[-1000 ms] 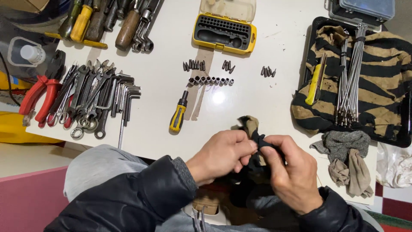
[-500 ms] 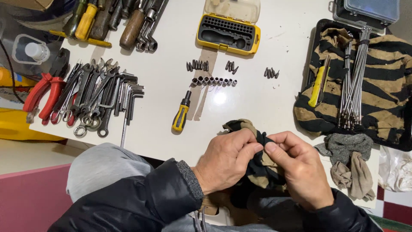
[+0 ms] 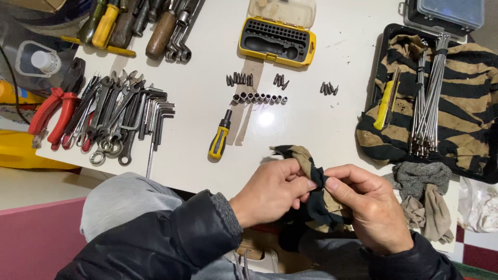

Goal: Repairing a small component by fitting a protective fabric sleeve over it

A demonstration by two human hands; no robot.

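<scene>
Bare white table (image 3: 321, 129) open ahead of both hands, small screwdriver (image 3: 219, 138) to its left, row of sockets (image 3: 258, 98) and bits beyond, wrench pile (image 3: 122, 111) crowding the left edge, striped cloth tray (image 3: 441, 98) blocking the right.

My white table (image 3: 321, 129) carries pliers (image 3: 52, 111) beside spanners (image 3: 111, 111) and hex keys (image 3: 158, 116), a screwdriver (image 3: 219, 137), sockets (image 3: 258, 98) in a row, loose bits (image 3: 239, 79), a yellow case (image 3: 277, 41), and grey rags (image 3: 423, 192) beside a black tray (image 3: 381, 52).
</scene>
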